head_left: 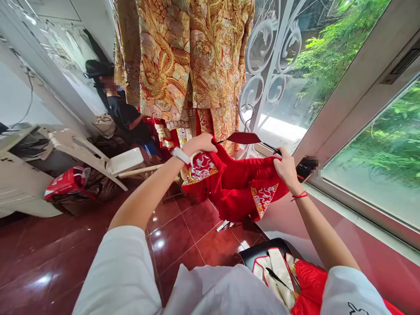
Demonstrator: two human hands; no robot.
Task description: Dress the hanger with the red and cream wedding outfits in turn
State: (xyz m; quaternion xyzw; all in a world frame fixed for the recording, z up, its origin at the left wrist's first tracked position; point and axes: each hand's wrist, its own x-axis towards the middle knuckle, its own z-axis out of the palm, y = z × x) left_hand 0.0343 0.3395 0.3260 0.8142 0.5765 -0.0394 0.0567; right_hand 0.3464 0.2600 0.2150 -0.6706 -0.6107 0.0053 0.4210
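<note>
A red garment (231,183) with embroidered panels is stretched between my two hands and hangs in loose folds. My left hand (206,143) is closed on its upper left edge. On the other side, my right hand (285,168) grips the upper right edge, by the tip of a black hanger (267,146). The hanger's arms run out to both hands, and a dark red fabric panel lies across its middle. Its metal hook (252,114) points up. The fingertips behind the cloth are partly hidden.
Gold brocade garments (164,65) hang right ahead. A black seat (278,247) at lower right bears cream and red clothing (310,280) with another hanger. To the left are a white folding chair (124,162), a red bag (67,181) and a person (121,109). Windows (377,144) line the right.
</note>
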